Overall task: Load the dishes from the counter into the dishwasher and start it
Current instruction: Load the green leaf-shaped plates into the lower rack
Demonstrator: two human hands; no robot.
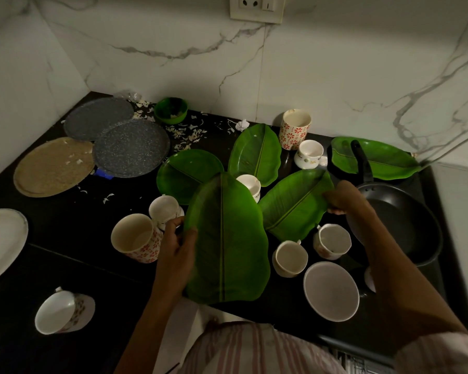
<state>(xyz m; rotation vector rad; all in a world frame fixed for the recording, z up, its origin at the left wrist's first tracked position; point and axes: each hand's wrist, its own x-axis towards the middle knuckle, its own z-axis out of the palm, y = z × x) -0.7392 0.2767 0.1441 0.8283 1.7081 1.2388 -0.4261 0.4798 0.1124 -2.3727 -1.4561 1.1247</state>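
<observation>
Left hand (177, 242): my fingers pinch the large leaf plate (227, 238), lifted.
Right hand (343, 198): fingers pinch the second leaf plate (295, 203).
Progress: early; I judge most dishes remain on the bench (65, 211).

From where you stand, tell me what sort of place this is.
Probably a home kitchen: a dark counter crowded with used cups and leaf-shaped green plates, a frying pan, and a marble-look backsplash.

Marble wall (335, 63), wall socket (257, 8), dim light
</observation>
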